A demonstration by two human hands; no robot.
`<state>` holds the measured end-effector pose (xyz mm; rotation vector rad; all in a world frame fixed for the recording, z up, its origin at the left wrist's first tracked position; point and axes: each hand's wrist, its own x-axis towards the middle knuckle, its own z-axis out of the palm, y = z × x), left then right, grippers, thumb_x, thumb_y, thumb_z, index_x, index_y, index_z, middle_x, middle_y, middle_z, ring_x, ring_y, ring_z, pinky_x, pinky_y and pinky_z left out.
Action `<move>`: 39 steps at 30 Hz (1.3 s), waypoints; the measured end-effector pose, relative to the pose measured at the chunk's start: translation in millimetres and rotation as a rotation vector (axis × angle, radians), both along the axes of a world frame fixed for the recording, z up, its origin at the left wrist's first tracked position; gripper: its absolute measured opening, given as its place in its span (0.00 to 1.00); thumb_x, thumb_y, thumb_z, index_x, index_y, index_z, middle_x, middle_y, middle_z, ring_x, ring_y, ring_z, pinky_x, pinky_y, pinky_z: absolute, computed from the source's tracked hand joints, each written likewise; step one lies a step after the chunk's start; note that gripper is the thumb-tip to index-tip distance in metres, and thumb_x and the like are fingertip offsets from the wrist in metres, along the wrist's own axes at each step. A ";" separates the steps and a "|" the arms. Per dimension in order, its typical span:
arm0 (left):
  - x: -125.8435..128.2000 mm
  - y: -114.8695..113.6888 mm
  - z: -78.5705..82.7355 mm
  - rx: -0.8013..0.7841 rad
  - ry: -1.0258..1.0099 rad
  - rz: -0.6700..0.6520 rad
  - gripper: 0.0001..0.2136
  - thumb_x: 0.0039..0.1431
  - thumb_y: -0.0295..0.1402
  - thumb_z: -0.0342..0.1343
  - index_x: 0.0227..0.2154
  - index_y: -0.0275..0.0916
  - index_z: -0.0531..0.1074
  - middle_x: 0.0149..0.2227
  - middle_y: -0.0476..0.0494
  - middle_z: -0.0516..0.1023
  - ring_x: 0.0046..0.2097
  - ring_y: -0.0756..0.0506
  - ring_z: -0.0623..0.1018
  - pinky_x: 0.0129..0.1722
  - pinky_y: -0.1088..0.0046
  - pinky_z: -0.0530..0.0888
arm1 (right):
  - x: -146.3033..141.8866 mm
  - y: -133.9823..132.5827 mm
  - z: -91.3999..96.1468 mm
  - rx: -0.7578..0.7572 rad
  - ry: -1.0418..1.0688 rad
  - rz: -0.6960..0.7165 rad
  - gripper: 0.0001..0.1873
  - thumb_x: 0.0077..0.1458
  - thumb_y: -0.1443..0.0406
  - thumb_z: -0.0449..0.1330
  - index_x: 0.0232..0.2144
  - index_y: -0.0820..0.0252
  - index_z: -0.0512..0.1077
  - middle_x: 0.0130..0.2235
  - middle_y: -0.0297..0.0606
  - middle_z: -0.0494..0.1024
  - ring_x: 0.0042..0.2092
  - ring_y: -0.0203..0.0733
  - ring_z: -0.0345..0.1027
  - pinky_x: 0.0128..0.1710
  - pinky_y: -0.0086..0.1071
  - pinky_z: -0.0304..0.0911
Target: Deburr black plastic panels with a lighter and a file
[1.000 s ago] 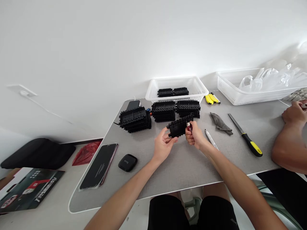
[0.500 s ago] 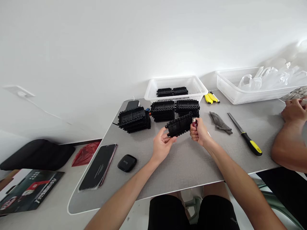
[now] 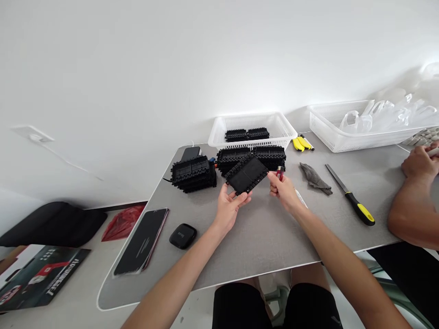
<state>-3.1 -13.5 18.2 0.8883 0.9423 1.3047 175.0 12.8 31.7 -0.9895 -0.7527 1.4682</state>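
Note:
My left hand (image 3: pixel 229 206) grips a flat black plastic tray part (image 3: pixel 246 173) by its near edge and holds it tilted above the grey table (image 3: pixel 260 237), its flat side turned towards me. My right hand (image 3: pixel 283 188) is just right of it, fingers closed round a small red lighter (image 3: pixel 280 172), apart from the part. Behind stand three stacks of the same black parts (image 3: pixel 194 172), and more lie in a white basket (image 3: pixel 219 130).
On the table lie a grey rag (image 3: pixel 314 177), a file with a yellow handle (image 3: pixel 355 199), yellow markers (image 3: pixel 302 142), a white pen, a phone (image 3: pixel 142 241) and a small black case (image 3: pixel 183 235). Another person's arm (image 3: pixel 409 201) rests at the right by a second basket (image 3: pixel 346 137).
My left hand has turned the black part from edge-on to its flat side and lifted it. My right hand has let go of the part and drawn away with the lighter.

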 end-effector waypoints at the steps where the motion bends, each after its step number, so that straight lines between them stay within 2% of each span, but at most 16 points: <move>1: 0.4 -0.5 0.2 -0.001 -0.006 -0.014 0.32 0.42 0.32 0.71 0.49 0.42 0.59 0.42 0.43 0.79 0.40 0.43 0.82 0.42 0.67 0.79 | -5.5 -1.8 -1.7 0.022 0.019 0.045 0.25 0.40 0.52 0.71 0.32 0.59 0.64 0.20 0.20 0.53 0.20 0.26 0.46 0.18 0.23 0.46; 3: 1.5 -1.7 0.0 0.016 0.023 -0.036 0.35 0.41 0.32 0.71 0.51 0.44 0.57 0.45 0.42 0.78 0.39 0.43 0.82 0.41 0.65 0.79 | -13.3 -4.4 -4.5 0.059 0.051 0.088 0.24 0.41 0.52 0.70 0.31 0.59 0.64 0.20 0.20 0.52 0.20 0.26 0.46 0.19 0.24 0.46; 6: 2.6 -2.4 -1.4 0.056 0.115 -0.078 0.40 0.39 0.33 0.72 0.54 0.44 0.55 0.47 0.39 0.77 0.39 0.42 0.82 0.42 0.63 0.78 | -14.6 -3.0 -7.0 0.084 0.028 0.024 0.22 0.42 0.53 0.69 0.29 0.58 0.63 0.19 0.20 0.52 0.19 0.27 0.44 0.18 0.24 0.43; 10: 1.3 -1.3 -4.8 0.099 0.223 -0.170 0.33 0.47 0.39 0.68 0.54 0.39 0.61 0.45 0.37 0.79 0.44 0.40 0.81 0.46 0.62 0.76 | -3.4 5.3 -9.1 0.068 -0.044 -0.118 0.18 0.45 0.54 0.65 0.26 0.57 0.61 0.18 0.20 0.51 0.19 0.27 0.42 0.18 0.25 0.39; 13: -0.6 -0.7 -7.6 0.103 0.251 -0.256 0.29 0.55 0.44 0.61 0.56 0.38 0.63 0.45 0.36 0.79 0.43 0.40 0.81 0.46 0.60 0.77 | 5.7 10.1 -10.3 0.043 -0.154 -0.250 0.16 0.46 0.54 0.63 0.25 0.59 0.64 0.19 0.23 0.56 0.21 0.29 0.47 0.20 0.26 0.44; 16: -1.3 -0.9 -10.1 0.091 0.250 -0.364 0.33 0.57 0.45 0.58 0.62 0.38 0.58 0.43 0.36 0.80 0.41 0.41 0.81 0.43 0.59 0.78 | 10.5 11.4 -11.3 0.072 -0.300 -0.317 0.16 0.45 0.54 0.62 0.27 0.62 0.70 0.23 0.29 0.65 0.27 0.32 0.56 0.27 0.27 0.53; 19: -0.2 -2.1 -11.6 0.104 0.265 -0.425 0.35 0.56 0.44 0.59 0.63 0.35 0.55 0.42 0.37 0.81 0.42 0.41 0.80 0.43 0.60 0.79 | 10.6 10.5 -12.1 0.101 -0.383 -0.284 0.17 0.46 0.52 0.61 0.26 0.62 0.71 0.23 0.30 0.66 0.28 0.34 0.57 0.29 0.28 0.53; 22: 1.3 -3.4 -12.0 0.132 0.295 -0.442 0.34 0.56 0.42 0.60 0.63 0.35 0.56 0.41 0.39 0.80 0.41 0.42 0.80 0.42 0.60 0.79 | 8.5 9.2 -12.0 0.129 -0.422 -0.242 0.18 0.47 0.51 0.60 0.27 0.62 0.71 0.23 0.29 0.65 0.28 0.34 0.56 0.29 0.29 0.52; 28: 0.6 -3.2 -10.6 0.134 0.319 -0.366 0.31 0.55 0.39 0.60 0.60 0.35 0.57 0.34 0.44 0.80 0.35 0.46 0.79 0.42 0.60 0.80 | 7.9 5.7 -7.6 0.226 -0.501 -0.215 0.18 0.52 0.50 0.57 0.29 0.59 0.68 0.26 0.30 0.64 0.29 0.35 0.55 0.30 0.30 0.52; 30: -0.4 -2.6 -9.4 0.142 0.331 -0.334 0.29 0.55 0.38 0.59 0.58 0.36 0.59 0.32 0.45 0.80 0.34 0.47 0.79 0.43 0.59 0.79 | 10.5 3.6 -4.0 0.252 -0.506 -0.258 0.18 0.55 0.49 0.54 0.29 0.57 0.65 0.26 0.30 0.62 0.29 0.36 0.54 0.30 0.30 0.53; 33: -1.7 -1.9 -8.5 0.155 0.343 -0.292 0.27 0.55 0.38 0.59 0.56 0.37 0.61 0.32 0.46 0.80 0.33 0.47 0.79 0.44 0.59 0.79 | 15.1 -1.4 4.7 0.295 -0.420 -0.281 0.24 0.59 0.44 0.45 0.26 0.56 0.61 0.26 0.32 0.60 0.29 0.37 0.56 0.31 0.31 0.54; 36: -2.2 -1.9 -9.6 0.164 0.358 -0.248 0.26 0.55 0.38 0.59 0.56 0.38 0.62 0.31 0.47 0.80 0.33 0.46 0.79 0.43 0.59 0.79 | 15.2 -8.2 14.6 0.298 -0.280 -0.177 0.28 0.59 0.40 0.42 0.24 0.56 0.59 0.23 0.32 0.59 0.27 0.37 0.59 0.28 0.31 0.55; 39: -1.5 -2.6 -10.9 0.175 0.378 -0.227 0.27 0.55 0.38 0.59 0.56 0.38 0.62 0.31 0.47 0.80 0.32 0.46 0.80 0.43 0.59 0.79 | 7.9 -14.2 18.5 0.193 -0.162 0.035 0.29 0.58 0.40 0.43 0.21 0.56 0.56 0.19 0.29 0.54 0.20 0.34 0.50 0.20 0.29 0.48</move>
